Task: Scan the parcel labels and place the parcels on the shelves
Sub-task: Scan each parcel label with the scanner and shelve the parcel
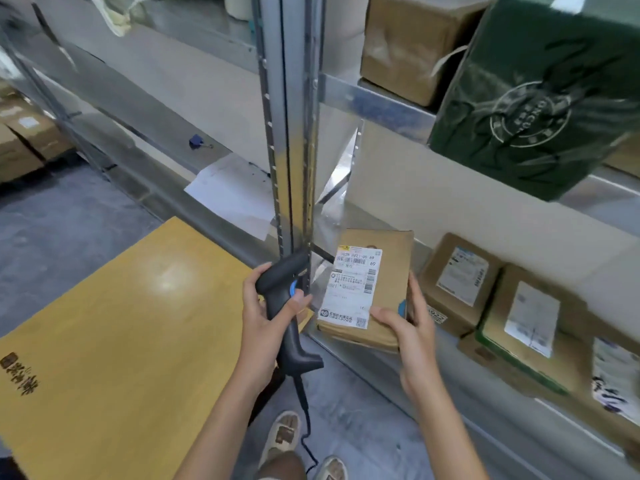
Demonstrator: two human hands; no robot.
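Observation:
My left hand (261, 320) grips a black handheld scanner (287, 306) with a blue trigger, its head aimed up and right toward the parcel. My right hand (412, 327) holds a small brown cardboard parcel (391, 271) by its near right corner, thumb on top. The parcel's white shipping label (353, 289) faces up, just right of the scanner head. The parcel hovers over the front edge of the lower metal shelf (363, 358).
A steel shelf upright (291, 133) stands just behind the scanner. Several labelled cardboard parcels (460, 282) lie on the lower shelf to the right. A dark green box (533, 98) and a brown box (412, 43) sit on the upper shelf. A yellow table (114, 334) is at left.

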